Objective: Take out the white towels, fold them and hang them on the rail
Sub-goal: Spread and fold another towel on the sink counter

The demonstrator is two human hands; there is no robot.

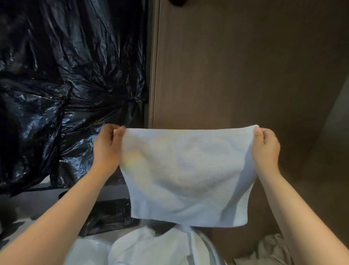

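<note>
Crumpled black plastic sheeting [66, 75] filled the view from nine to eleven o'clock. A brown panel [245, 66] stood from twelve to three, a dark knob [176, 2] at its top edge.

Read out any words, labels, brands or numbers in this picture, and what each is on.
No text can be read.
On the white towel, pinched by the left hand and right hand: no label shows.
On the black plastic bags and brown panel: none.
On the dark packet below the bags: faint marks, too blurred to read.
</note>
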